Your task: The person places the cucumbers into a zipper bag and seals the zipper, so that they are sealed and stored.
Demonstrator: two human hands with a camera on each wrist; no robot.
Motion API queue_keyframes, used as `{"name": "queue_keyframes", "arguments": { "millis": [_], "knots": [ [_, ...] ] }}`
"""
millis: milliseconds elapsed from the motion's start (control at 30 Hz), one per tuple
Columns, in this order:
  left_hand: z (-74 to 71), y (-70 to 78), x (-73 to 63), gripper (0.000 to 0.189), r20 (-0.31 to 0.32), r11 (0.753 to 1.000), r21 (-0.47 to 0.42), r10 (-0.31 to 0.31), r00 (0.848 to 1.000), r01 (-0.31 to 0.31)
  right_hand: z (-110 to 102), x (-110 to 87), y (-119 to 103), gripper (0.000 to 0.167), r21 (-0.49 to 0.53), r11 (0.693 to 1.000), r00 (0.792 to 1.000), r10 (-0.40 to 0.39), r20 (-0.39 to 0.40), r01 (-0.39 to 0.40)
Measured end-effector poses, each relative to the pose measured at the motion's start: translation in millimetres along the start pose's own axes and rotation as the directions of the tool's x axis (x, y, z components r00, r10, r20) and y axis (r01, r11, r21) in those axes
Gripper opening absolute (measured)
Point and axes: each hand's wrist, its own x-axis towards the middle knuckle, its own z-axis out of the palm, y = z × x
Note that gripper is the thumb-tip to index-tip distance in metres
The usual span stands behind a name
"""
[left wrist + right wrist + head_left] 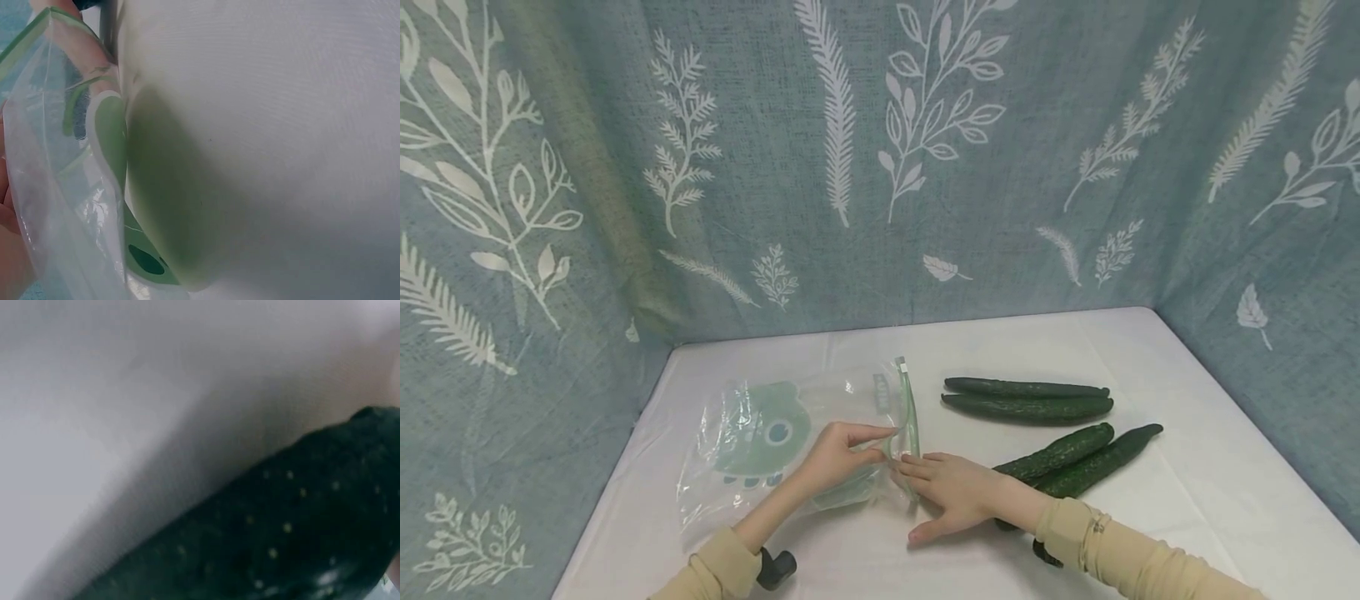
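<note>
A clear zip bag [846, 392] with a green cartoon print lies on the table, its green-edged mouth facing right. My left hand [835, 458] pinches the film beside that mouth between thumb and fingers. At the bag's mouth, my right hand [958, 492] lies palm down with fingers extended; whether the fingertips are inside the film cannot be told. Under and behind the right forearm are two dark green cucumbers [1108, 463], partly hidden by it. The left wrist view shows the bag's film [69, 194] close up, and one cucumber [269, 525] fills the lower right wrist view.
Two more cucumbers [1028, 407] lie side by side farther back, right of the bag. A white cloth [1195, 400] covers the table. Patterned blue-grey curtains [760, 167] hang at the back and both sides.
</note>
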Motion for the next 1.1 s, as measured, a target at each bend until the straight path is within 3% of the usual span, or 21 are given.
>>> {"name": "queue_keyframes", "arguments": {
  "millis": [433,667,1100],
  "knots": [
    [3.3,-3.0,-1.9,0.035,-0.008,0.999,0.044,0.01,1.0,-0.009,1.0,-0.1,-0.6,0.083,0.046,0.999,1.0,0.01,-0.021,-0.009],
    [5.3,-4.9,-2.5,0.035,-0.02,0.997,0.068,0.037,0.999,-0.036,1.3,-3.6,2.4,0.081,0.076,0.996,0.997,-0.032,-0.067,0.037],
    [6.0,-4.6,-4.2,0.034,-0.039,0.992,0.098,0.079,0.996,-0.075,-5.4,-13.7,6.5,0.07,0.259,0.966,0.989,0.011,-0.144,0.027]
  ]
}}
